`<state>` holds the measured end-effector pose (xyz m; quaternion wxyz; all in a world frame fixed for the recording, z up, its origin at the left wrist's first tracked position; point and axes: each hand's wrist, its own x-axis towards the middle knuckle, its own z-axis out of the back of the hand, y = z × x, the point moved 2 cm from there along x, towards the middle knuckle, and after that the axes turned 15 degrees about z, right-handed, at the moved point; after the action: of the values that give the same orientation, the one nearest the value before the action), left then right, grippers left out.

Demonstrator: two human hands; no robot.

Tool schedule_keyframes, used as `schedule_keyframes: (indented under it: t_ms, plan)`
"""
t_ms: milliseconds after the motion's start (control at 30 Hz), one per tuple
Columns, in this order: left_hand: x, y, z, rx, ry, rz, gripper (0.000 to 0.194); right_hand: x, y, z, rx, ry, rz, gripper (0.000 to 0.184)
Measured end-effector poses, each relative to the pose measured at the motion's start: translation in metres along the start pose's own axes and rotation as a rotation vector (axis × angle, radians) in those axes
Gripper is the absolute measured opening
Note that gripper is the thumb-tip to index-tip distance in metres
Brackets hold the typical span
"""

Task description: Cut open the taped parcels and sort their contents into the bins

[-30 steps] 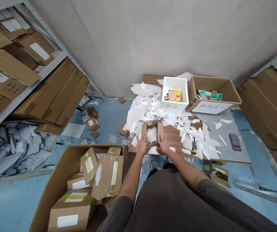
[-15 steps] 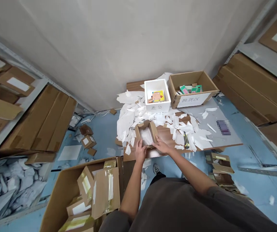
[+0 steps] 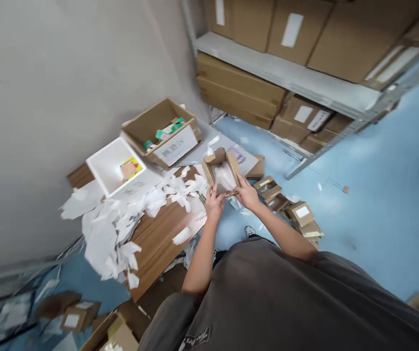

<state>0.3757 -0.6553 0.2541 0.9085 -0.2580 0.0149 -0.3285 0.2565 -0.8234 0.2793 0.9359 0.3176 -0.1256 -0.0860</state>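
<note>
Between my two hands is a small open cardboard box (image 3: 233, 164), its flaps up and whitish wrapping inside. My left hand (image 3: 214, 201) grips its near left corner, fingers closed on the cardboard. At the near right corner my right hand (image 3: 247, 193) holds the edge in the same way. The box is over the right end of the table (image 3: 158, 243), its near side past the table's edge. Torn white paper (image 3: 103, 239) lies scattered over the tabletop to the left. A cutter, partly hidden, lies by my left hand.
A white foam box (image 3: 101, 165) holding a yellow packet and a larger labelled carton (image 3: 180, 148) with green packets stand at the table's back. Opened cardboard boxes (image 3: 302, 214) lie on the blue floor to the right. A metal shelf (image 3: 286, 73) with cartons rises beyond.
My view has swung to the right. Both hands have carried the small box from the middle of the table to its right end, keeping hold of it.
</note>
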Motion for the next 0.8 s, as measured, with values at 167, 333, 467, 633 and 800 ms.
schedule_keyframes:
  t_ms: [167, 333, 467, 633, 800]
  plan:
    - [0.025, -0.149, -0.092, 0.0, 0.329, -0.267, 0.021, -0.113, -0.096, 0.079, -0.129, -0.202, -0.339, 0.014]
    - [0.017, -0.255, -0.154, -0.017, 0.521, -0.488, 0.031, -0.218, -0.158, 0.116, -0.172, -0.255, -0.586, 0.035]
    - [0.011, -0.278, -0.176, -0.003, 0.617, -0.549, 0.061, -0.266, -0.191, 0.123, -0.134, -0.293, -0.681, 0.058]
    - [0.023, -0.242, -0.161, -0.003, 0.541, -0.392, 0.057, -0.249, -0.207, 0.118, -0.109, -0.392, -0.565, 0.056]
    - [0.033, -0.171, -0.112, 0.033, 0.401, -0.158, 0.061, -0.176, -0.192, 0.103, -0.081, -0.3, -0.305, 0.057]
